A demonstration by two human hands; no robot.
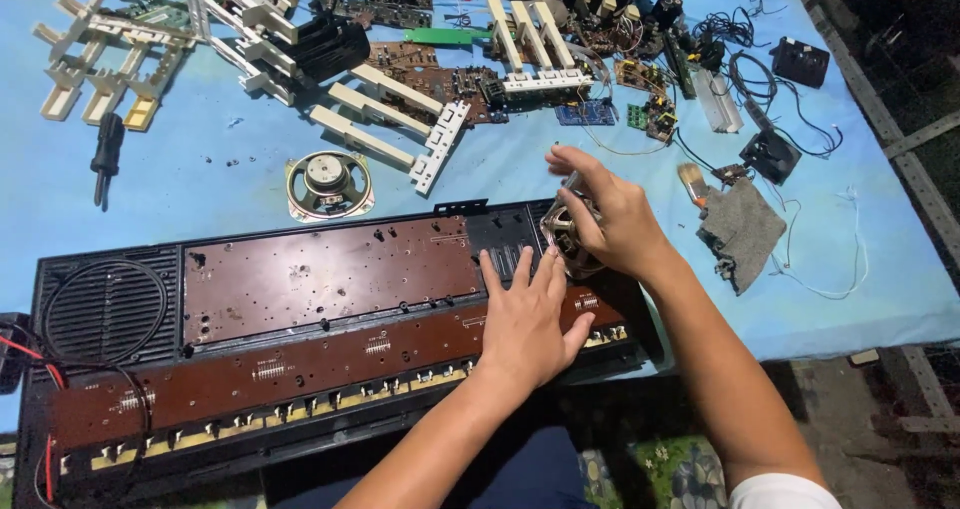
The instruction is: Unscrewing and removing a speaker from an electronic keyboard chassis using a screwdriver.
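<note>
- Far left: a black-handled screwdriver [105, 154] lies on the blue-covered table [200, 179], well apart from both hands.
- Left of centre: a round loose speaker with a metal frame and grey cone [328, 183] rests on the table just beyond the far edge of the long black plastic keyboard casing [100, 299], which lies open with its long axis running left to right across the view.
- Inside the casing: two long brown circuit boards [320, 279] run along that same axis; a black cable loops over the left speaker grille.
- Centre: the left hand [525, 319] lies flat, palm down, fingers spread and closed on nothing, pressing the right end of the near brown board.
- Just right and beyond it: the right hand [610, 219] has its grip clamped around a second round metal-framed speaker [565, 237], held tilted above the casing's right end, close by the left hand's fingertips.
- Governing relation: the held speaker sits over the casing's right-hand corner, beyond the left hand; the right hand is the nearer, being already on it.
- Right: a small paintbrush [692, 181] and a grey cloth [742, 229] lie on the table beside the right wrist.
- Far edge: white key strips [385, 119] and assorted small boards [600, 79], none touched.
</note>
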